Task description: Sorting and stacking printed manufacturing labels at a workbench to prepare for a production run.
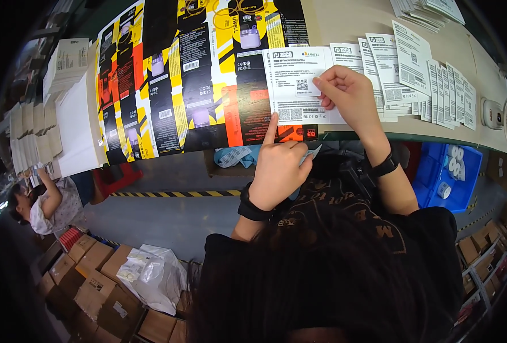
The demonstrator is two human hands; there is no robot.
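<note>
A white printed sheet (287,86) with a square code lies on the table, partly over a large colourful printed sheet (196,86) in black, yellow and orange. My right hand (347,94) is closed over its right side, thumb and forefinger pinched beside the code; anything between them is too small to make out. With its forefinger stretched to the sheet's lower left corner, my left hand (282,171) has its other fingers curled. A thin pale edge shows by the left thumb; what it belongs to is hidden.
More white printed sheets (405,63) lie overlapped on the right. White stacks (36,128) stand at the far left. Rubber bands (227,17) lie at the back. Below are a blue bin (445,177) with white rolls and cardboard boxes (102,294). Another person (53,206) is at left.
</note>
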